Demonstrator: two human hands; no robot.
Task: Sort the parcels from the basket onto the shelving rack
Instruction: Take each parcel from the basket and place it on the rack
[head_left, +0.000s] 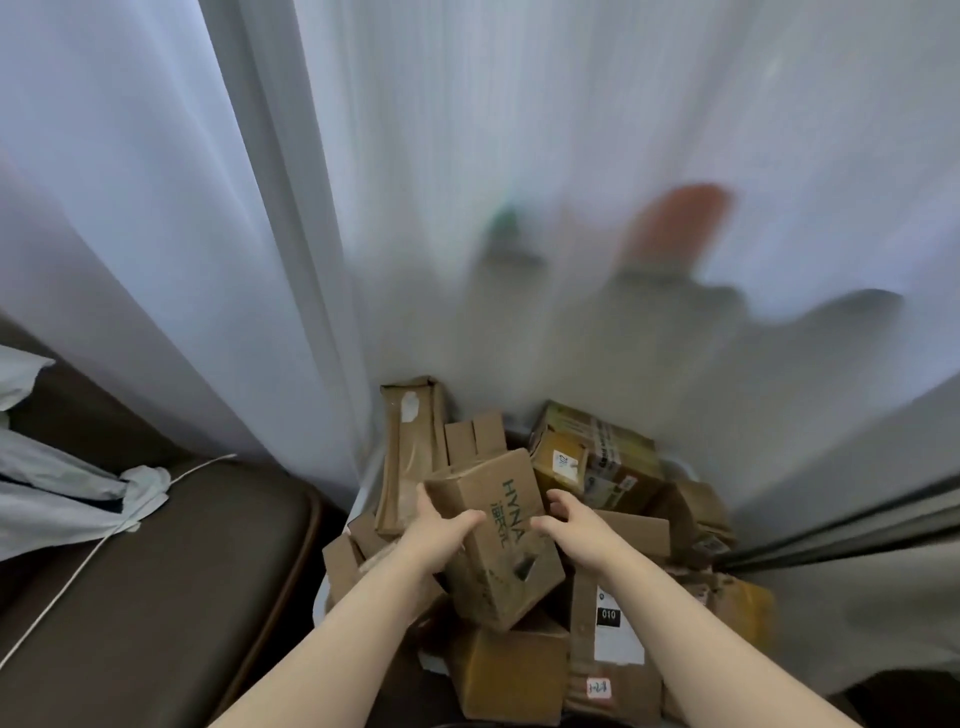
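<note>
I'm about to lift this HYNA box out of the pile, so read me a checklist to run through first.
1. Left hand grips HYNA box: ok, thumb across its top.
2. Right hand holds its right edge: ok.
3. Nothing lying on the box: ok.
4. Box intact: cannot tell, dark mark on its top face.
5. Parcels beneath stable: cannot tell, loosely piled.
6. Rack in sight: not ok, only curtain ahead.

Head-worn view, close above parcels (488, 582)
</note>
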